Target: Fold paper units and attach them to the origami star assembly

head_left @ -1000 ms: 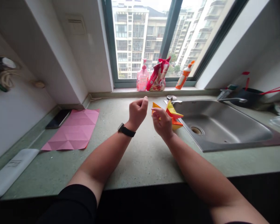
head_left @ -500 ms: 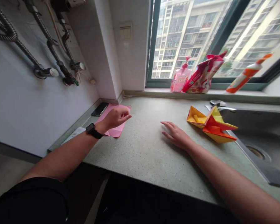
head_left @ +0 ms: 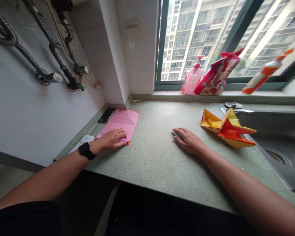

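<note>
- head view, the work in hand: the left hand (head_left: 111, 139) is laid palm-down on the near corner of the pink creased sheet (head_left: 124, 118), fingers loosely bent over it; the paper is pressed rather than gripped, and no pinch on its edge is seen
- a black watch (head_left: 86, 150) is worn on that wrist
- the right hand (head_left: 189, 141) is spread flat and empty on the counter (head_left: 157, 164), well apart from the sheet and near the folded yellow and orange paper figures (head_left: 227, 129), which are not touched
- the step is judged to be at first contact with the sheet, which lies flat at the counter's left end, just beside a dark phone (head_left: 106, 115)
- since the sheet lies flat on the stone, a slide toward the middle or a fingertip worked under an edge would be called for before it could be lifted
- head view, the surface and room: a speckled green counter is seen, with a steel sink (head_left: 272, 127) at the right
- on the window sill a pink pump bottle (head_left: 191, 80), a red pouch (head_left: 217, 73) and an orange and white bottle (head_left: 263, 73) are stood
- metal hoses (head_left: 46, 77) are fixed to the white wall at the left, and apartment blocks are seen through the window
</note>
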### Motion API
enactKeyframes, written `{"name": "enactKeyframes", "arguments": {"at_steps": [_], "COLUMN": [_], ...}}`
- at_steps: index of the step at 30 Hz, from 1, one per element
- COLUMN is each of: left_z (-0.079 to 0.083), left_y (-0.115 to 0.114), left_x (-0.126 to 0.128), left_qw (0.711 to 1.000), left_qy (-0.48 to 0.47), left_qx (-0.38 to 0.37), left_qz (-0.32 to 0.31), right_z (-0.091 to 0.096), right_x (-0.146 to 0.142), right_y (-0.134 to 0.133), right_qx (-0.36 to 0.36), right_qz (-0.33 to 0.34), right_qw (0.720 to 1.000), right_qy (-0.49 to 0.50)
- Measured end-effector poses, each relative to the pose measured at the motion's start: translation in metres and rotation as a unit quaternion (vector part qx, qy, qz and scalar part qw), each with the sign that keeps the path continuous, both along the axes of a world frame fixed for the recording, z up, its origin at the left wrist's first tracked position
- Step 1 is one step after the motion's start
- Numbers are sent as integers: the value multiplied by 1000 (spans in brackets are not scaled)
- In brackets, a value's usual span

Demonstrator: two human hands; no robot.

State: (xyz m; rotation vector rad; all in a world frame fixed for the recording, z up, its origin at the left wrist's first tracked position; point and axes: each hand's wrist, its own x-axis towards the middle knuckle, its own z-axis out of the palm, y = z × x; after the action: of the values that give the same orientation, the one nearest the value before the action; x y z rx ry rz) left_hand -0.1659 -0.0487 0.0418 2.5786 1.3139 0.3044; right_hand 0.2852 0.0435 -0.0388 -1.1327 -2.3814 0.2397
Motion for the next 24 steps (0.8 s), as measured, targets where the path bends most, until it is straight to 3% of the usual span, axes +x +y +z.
{"name": "enactKeyframes", "arguments": {"at_steps": [3, 6, 9, 12, 15, 18, 21, 24], "left_z": [2, 9, 27, 53, 77, 91, 89, 75], "left_y": [0, 1, 4, 7, 10, 14, 16, 16], "left_x": [0, -2, -5, -4, 9, 37, 78, 126], "left_qw": [1000, 998, 994, 988, 975, 960, 949, 939], "left_qy": [-17, -22, -28, -15, 22, 35, 78, 118], "left_qx": [-6, -15, 12, 95, 201, 275, 302, 299], "left_qz": [7, 52, 109, 123, 94, 36, -39, -120], "right_z": [0, -1, -2, -2, -1, 0, 3, 11], "right_x": [1, 1, 2, 2, 1, 2, 6, 13], "right_y": [1, 2, 2, 2, 1, 1, 1, 0], "right_qx": [-4, -7, -10, -15, -29, -46, -42, -15], "right_qz": [2, 5, 10, 11, 13, 8, -17, -40], "right_qw": [1000, 1000, 1000, 1000, 999, 998, 992, 984], "right_qy": [0, -1, -1, 0, 11, 51, 118, 174]}}
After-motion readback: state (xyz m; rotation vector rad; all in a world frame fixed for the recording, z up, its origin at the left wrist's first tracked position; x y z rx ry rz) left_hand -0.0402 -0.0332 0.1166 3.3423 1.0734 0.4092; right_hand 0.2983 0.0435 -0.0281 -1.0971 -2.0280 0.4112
